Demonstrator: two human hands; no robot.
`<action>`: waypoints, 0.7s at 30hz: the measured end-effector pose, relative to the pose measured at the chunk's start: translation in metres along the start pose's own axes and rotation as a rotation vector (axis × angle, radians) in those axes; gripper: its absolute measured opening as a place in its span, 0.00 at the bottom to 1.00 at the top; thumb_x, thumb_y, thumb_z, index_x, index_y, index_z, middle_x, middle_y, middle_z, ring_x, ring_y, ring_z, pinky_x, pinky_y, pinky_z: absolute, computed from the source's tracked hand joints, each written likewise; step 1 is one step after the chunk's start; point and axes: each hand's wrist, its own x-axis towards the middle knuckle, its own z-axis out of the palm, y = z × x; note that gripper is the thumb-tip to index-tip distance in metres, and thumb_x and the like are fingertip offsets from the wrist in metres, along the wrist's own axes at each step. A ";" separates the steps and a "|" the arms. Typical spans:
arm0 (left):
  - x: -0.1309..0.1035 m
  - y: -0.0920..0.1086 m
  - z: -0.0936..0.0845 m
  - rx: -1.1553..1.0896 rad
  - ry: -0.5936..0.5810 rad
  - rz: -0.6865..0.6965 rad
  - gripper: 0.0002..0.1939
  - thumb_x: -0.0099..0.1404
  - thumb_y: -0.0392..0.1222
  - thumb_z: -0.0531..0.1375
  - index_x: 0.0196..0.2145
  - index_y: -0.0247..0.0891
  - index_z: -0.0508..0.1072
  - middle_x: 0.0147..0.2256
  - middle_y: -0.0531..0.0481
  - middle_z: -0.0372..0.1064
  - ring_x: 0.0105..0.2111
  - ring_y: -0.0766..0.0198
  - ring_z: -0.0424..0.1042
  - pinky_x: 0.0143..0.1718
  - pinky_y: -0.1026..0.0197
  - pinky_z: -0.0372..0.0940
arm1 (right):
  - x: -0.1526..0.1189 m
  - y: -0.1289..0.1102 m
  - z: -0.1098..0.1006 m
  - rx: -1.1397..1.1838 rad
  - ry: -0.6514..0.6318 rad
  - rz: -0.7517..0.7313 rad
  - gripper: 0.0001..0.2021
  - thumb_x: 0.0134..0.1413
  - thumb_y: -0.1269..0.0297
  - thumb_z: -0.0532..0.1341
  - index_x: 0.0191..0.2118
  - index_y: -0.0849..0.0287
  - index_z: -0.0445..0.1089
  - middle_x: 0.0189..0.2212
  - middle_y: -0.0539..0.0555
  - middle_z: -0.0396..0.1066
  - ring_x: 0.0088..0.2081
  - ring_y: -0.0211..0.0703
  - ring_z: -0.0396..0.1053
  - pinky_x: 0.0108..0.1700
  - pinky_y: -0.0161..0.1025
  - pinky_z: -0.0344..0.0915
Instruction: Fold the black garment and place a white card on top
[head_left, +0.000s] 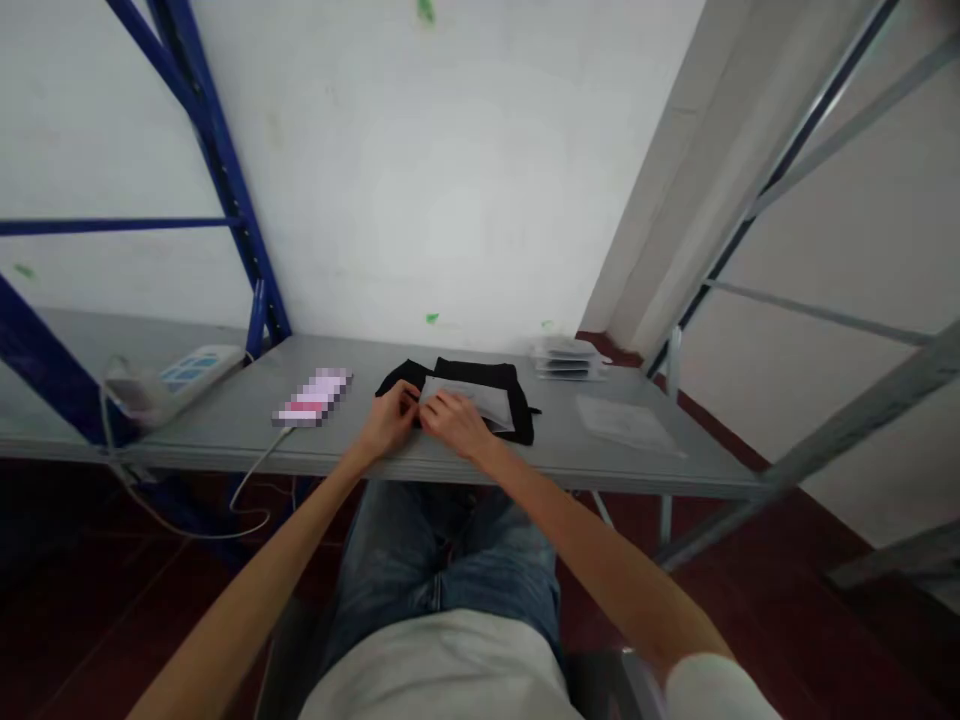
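Observation:
A black folded cloth piece point(484, 373) lies on the grey table in front of me, with a flat whitish packet point(491, 402) on top of it. My left hand point(391, 418) is closed at the left end, its fingertips pinching the edge of the black cloth. Close beside it, my right hand point(455, 420) rests with curled fingers on the left end of the packet, gripping its edge. The fingertips of both hands nearly meet, and what lies right between them is too small to make out.
A stack of pale flat packets point(568, 358) stands at the back right. Nearer lies a clear plastic bag point(628, 424). To the left are a phone point(313, 396) on a white cable point(259, 465) and a white power strip point(196, 375). Blue rack posts point(225, 190) rise at the left.

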 end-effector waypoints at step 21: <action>0.057 0.010 0.026 0.647 0.010 -0.041 0.13 0.76 0.39 0.49 0.51 0.37 0.69 0.42 0.37 0.76 0.44 0.49 0.77 0.43 0.54 0.68 | -0.068 0.092 -0.011 -0.081 -0.220 0.548 0.11 0.70 0.70 0.55 0.49 0.60 0.75 0.49 0.64 0.76 0.53 0.55 0.70 0.48 0.43 0.65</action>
